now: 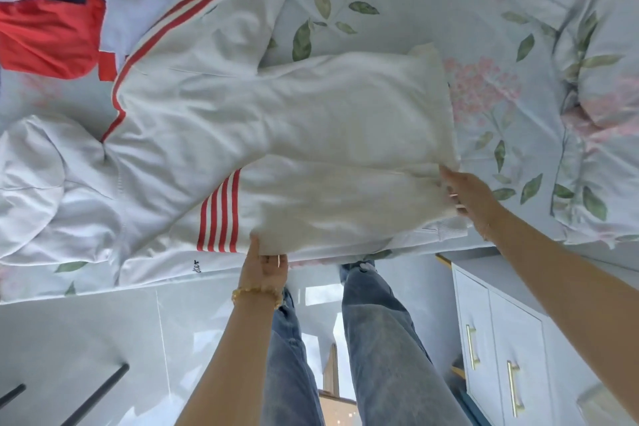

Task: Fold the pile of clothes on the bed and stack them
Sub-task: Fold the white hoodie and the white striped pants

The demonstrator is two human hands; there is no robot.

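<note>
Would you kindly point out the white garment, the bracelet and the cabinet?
white garment (345, 121): head view, middle of its plain panel.
bracelet (256, 294): head view, beads at the wrist.
cabinet (511, 332): head view, door front.

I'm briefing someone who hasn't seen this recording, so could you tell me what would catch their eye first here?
First, the white garment with red stripes spread across the floral bedsheet, filling the middle. The left hand grips its near hem and the right hand pinches its right edge. At top left lies a red and navy clothes pile.
</note>
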